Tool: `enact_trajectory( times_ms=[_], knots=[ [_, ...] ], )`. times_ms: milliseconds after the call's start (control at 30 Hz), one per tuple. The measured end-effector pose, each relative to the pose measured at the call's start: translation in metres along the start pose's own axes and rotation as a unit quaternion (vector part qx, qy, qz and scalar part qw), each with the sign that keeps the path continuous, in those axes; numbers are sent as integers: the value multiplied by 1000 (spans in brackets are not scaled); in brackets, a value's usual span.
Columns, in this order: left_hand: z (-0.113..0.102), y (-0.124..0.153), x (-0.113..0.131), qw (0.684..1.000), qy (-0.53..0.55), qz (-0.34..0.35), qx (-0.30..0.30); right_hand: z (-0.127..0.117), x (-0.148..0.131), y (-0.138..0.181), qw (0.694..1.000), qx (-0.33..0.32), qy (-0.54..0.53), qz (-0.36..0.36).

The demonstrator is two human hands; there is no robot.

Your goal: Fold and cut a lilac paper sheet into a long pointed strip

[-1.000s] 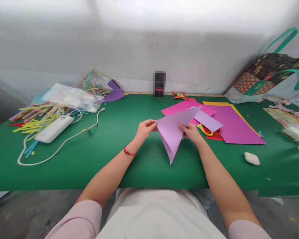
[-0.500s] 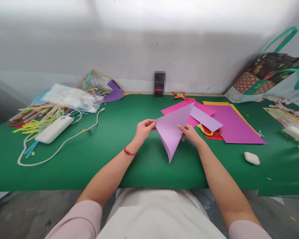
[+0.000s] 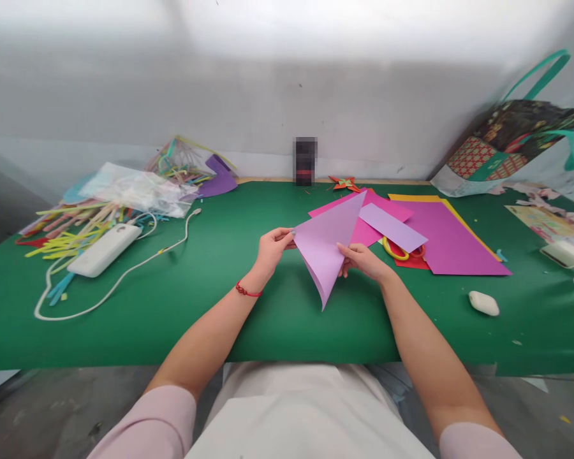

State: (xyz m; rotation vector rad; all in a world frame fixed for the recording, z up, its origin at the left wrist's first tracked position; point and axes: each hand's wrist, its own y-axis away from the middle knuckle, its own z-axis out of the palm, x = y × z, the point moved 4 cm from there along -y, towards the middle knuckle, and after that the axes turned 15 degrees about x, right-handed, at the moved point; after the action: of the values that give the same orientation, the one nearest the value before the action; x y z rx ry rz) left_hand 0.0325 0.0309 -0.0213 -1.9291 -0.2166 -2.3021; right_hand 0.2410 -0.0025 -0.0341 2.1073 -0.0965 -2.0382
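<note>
A sheet of lilac paper (image 3: 326, 239), folded over into a triangle, is held above the green table in both hands. My left hand (image 3: 273, 250) pinches its left corner between thumb and fingers. On the right edge, my right hand (image 3: 361, 260) grips the sheet with the thumb on top and the fingers underneath. The two layers stand slightly apart at the lower point. Just beyond my right hand lie a lilac paper strip (image 3: 393, 227), pink sheets (image 3: 328, 207) and scissors with yellow and red handles (image 3: 395, 248), whose blades are hidden.
Purple paper (image 3: 459, 242) lies over a yellow sheet at right, near a white case (image 3: 483, 303). At left are a white power bank (image 3: 105, 250) with its cable and colourful paper strips (image 3: 62, 239). An orange paper star (image 3: 344, 183) and a patterned bag (image 3: 497, 146) stand farther back.
The folded lilac paper has shifted slightly left, along with both hands. My right hand has slid a little lower along the sheet's right edge.
</note>
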Motion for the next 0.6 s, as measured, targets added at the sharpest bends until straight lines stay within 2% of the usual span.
enact_trajectory(
  times_ms=[100, 267, 467, 600],
  knots=[
    [0, 0, 1, 1000, 13, -3, 6, 0, 2, -2, 1000, -14, 11, -6],
    [0, 0, 0, 1000, 19, 1, 9, -3, 5, -5, 999, 5, 12, -31],
    [-3, -2, 1, 999, 34, 2, 26, 3, 5, 1, 998, -58, 19, -1],
    [-3, -2, -1, 999, 33, -1, 28, 7, 6, -1, 998, -59, 14, -6]
  ],
)
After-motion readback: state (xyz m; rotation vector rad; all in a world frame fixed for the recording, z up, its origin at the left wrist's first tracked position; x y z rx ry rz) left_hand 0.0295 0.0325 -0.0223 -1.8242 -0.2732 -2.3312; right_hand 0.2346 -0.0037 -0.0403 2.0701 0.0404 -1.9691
